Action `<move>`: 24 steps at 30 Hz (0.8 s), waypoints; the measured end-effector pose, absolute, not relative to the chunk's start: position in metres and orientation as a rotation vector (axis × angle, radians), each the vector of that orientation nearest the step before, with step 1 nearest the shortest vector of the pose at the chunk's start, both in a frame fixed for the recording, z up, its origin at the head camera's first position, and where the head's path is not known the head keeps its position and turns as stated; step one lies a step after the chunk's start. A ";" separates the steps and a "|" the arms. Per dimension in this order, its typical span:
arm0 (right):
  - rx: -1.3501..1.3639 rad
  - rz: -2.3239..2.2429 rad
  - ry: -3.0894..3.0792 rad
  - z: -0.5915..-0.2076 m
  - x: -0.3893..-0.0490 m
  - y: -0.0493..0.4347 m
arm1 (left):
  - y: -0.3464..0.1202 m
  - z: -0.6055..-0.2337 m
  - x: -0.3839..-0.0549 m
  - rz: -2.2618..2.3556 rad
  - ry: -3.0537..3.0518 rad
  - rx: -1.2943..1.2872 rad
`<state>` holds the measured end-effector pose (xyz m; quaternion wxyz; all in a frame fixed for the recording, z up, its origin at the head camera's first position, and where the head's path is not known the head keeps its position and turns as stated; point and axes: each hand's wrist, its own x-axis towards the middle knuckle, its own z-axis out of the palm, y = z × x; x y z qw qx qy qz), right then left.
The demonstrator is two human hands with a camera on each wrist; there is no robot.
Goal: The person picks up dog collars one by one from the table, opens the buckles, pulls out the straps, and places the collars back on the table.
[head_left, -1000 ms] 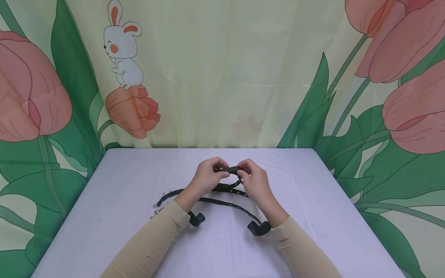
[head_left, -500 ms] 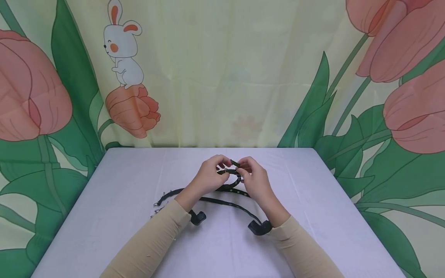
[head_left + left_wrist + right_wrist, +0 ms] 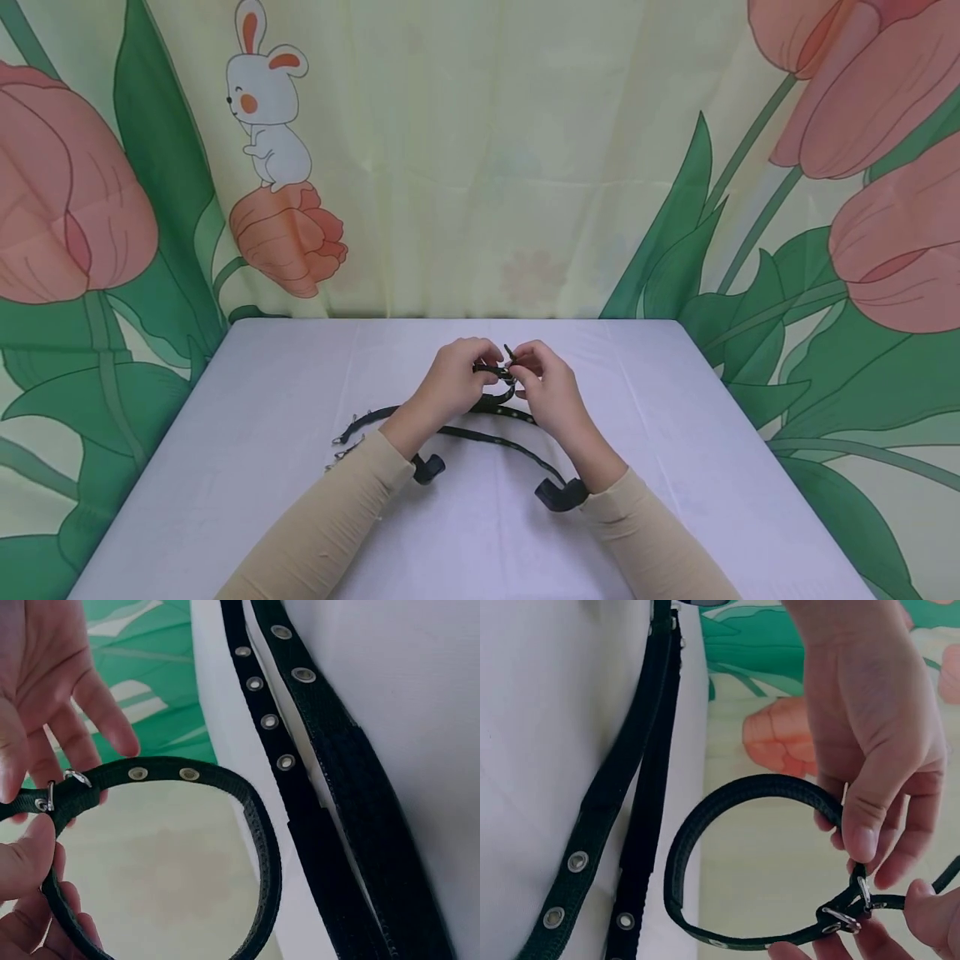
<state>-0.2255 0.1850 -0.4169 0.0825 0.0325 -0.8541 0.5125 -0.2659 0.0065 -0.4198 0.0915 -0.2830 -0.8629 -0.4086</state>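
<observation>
A dark green collar [image 3: 268, 855] with metal eyelets is bent into a loop between the two hands. My left hand [image 3: 450, 379] pinches it beside the metal buckle [image 3: 865, 892], thumb on the near face and fingers behind. With thumb and fingers, my right hand [image 3: 553, 390] pinches the collar's tail [image 3: 949, 874], which runs through the buckle area and sticks out past the thumb. A D-ring [image 3: 843, 920] sits just by the buckle. Other right fingers lie along the loop's underside in the right wrist view.
Two more dark eyelet straps [image 3: 304, 675] [image 3: 268, 721] lie side by side on the white-covered table [image 3: 285, 508], below the hands. Metal fittings [image 3: 337, 442] show at their left ends. A black device [image 3: 561, 495] sits under each wrist. Behind hangs a tulip-printed curtain [image 3: 480, 167].
The collar's tail, lying level between the hands a second ago, now stands up at the buckle. My left hand has shifted slightly right, closer to my right hand.
</observation>
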 end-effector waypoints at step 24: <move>0.080 1.833 -2.460 -0.420 -0.226 0.184 | -0.002 -0.424 -0.265 -1.304 -2.644 -0.841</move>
